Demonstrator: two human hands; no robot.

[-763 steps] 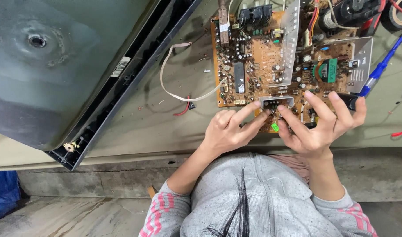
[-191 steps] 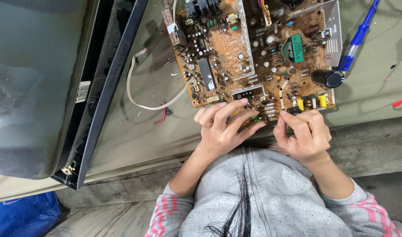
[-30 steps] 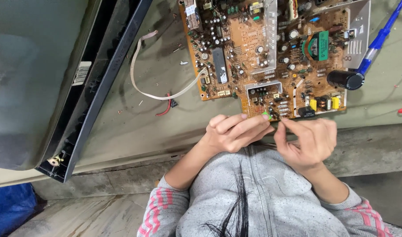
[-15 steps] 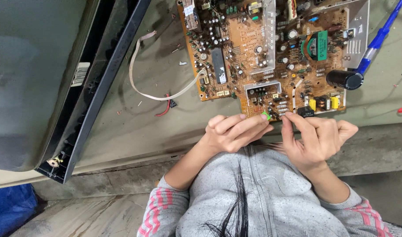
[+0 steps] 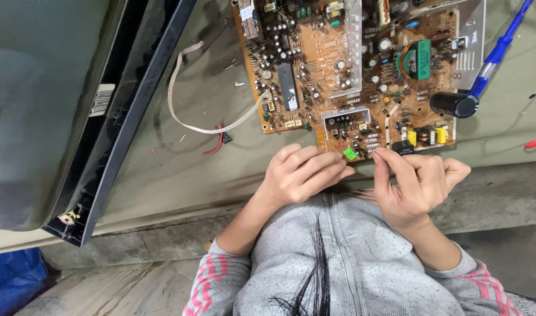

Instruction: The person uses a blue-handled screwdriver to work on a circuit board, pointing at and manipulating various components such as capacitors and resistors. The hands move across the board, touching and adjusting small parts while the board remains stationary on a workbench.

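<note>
Both hands' fingers curled at circuit board (image 5: 361,70) edge; grip unclear, top cut off.

Left hand (image 5: 300,172) palm down, fingers together, stretched flat toward right, fingertips (image 5: 345,171) pointing across body's midline. Left forearm bare, rising from pink-striped grey sleeve, wrist straight. Right hand (image 5: 417,181) close beside it, loosely curled, index finger and thumb extended forward with tips pinched close, remaining fingers bent back, knuckles up. Right wrist bent slightly inward, forearm bare above sleeve. Both hands side by side, near but not touching each other.
</note>
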